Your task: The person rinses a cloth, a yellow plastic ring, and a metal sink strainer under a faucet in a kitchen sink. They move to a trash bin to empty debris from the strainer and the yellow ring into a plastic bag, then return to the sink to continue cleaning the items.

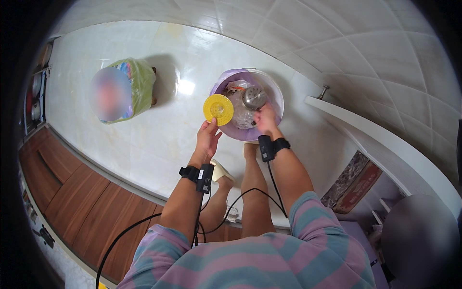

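My left hand point(207, 136) pinches the rim of a round yellow perforated plastic strainer point(218, 109) between thumb and fingers. The strainer hangs over the left edge of a round trash bin point(277, 90). My right hand point(266, 120), slightly blurred, is over the bin's right side and appears to grip a stainless steel strainer basket point(254, 98) with holes in its base. The basket is tipped, with its perforated base facing up. A purple bag point(225, 80) lines the bin. Crumpled clear plastic point(241, 115) and other rubbish lie inside it.
A low stool-like seat point(143, 85) under green and clear plastic stands on the tiled floor at left. Brown wooden cabinet fronts point(86, 202) run along the lower left. A white panel point(379, 133) and tiled wall are at right. Black cables point(119, 240) trail from my wrist devices.
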Available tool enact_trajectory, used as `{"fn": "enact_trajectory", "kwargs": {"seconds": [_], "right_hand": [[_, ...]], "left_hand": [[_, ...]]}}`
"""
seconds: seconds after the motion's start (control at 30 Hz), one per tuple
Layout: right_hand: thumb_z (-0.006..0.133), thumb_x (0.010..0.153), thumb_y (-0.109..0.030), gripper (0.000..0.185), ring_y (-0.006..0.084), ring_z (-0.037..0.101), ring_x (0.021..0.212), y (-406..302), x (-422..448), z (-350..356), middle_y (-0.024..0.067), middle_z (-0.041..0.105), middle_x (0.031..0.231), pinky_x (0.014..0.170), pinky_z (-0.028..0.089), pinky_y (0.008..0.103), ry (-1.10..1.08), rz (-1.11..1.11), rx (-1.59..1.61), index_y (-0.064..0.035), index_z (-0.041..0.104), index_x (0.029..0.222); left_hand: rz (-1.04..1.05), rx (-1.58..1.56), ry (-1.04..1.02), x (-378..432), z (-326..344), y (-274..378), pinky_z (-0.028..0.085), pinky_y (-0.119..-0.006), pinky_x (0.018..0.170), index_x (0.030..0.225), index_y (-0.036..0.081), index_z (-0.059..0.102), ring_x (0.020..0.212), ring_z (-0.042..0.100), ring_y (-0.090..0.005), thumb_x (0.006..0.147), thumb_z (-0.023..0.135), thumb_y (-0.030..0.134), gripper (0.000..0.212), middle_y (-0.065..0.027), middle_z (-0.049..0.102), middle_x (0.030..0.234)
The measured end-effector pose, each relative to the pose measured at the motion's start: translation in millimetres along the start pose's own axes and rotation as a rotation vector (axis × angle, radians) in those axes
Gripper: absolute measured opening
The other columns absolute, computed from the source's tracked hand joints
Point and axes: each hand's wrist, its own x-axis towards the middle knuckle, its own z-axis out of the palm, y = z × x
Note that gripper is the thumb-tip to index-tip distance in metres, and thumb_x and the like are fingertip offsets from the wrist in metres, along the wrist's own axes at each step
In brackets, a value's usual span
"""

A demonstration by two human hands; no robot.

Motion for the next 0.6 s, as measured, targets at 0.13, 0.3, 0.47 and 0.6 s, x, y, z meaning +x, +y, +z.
{"fn": "enact_trajectory", "kwargs": {"seconds": [0.13,0.3,0.47,0.6], "right_hand": [[0.039,0.089,-0.023,0.019,0.0146,0.041,0.045,27.1,-17.3,9.6,0.001,0.043,0.06,0.036,0.03,0.0288,0.045,0.169,-1.32,-0.0156,0.053,0.099],[0.035,0.088,-0.016,0.013,0.0095,0.031,0.042,4.8,-13.8,2.3,0.0018,0.036,0.06,0.035,0.023,0.0217,0.159,0.411,-0.335,-0.0094,0.046,0.089],[0.032,0.086,-0.008,0.009,0.0079,0.033,0.04,-25.0,-27.9,5.9,0.0034,0.037,0.064,0.032,0.022,0.0209,-0.173,0.836,0.46,-0.0031,0.037,0.081],[0.036,0.086,-0.008,0.01,0.0075,0.034,0.041,-26.0,-53.2,14.7,0.0031,0.039,0.065,0.034,0.023,0.0218,-0.304,0.921,0.783,-0.0034,0.04,0.078]], "left_hand": [[0.034,0.052,-0.052,-3.5,1.7,1.5,0.026,-0.042,0.094,0.11,0.011,0.043,0.113,0.037,-0.0231,0.083,0.055,0.034,0.037,-0.0036,0.045,0.117],[0.024,0.043,0.048,-5.0,-2.9,1.0,0.025,-0.043,0.096,0.109,0.011,0.044,0.112,0.038,-0.0212,0.084,0.054,0.032,0.035,-0.0033,0.047,0.114],[0.129,-0.074,0.16,-10.5,-6.6,-2.3,0.034,-0.037,0.092,0.106,0.011,0.045,0.101,0.046,-0.0149,0.085,0.054,0.024,0.027,-0.0026,0.052,0.104],[0.169,-0.011,0.177,-15.8,-1.8,-1.9,0.043,-0.028,0.074,0.108,0.008,0.042,0.082,0.053,-0.0136,0.084,0.055,0.017,0.029,-0.0043,0.055,0.092]]}}
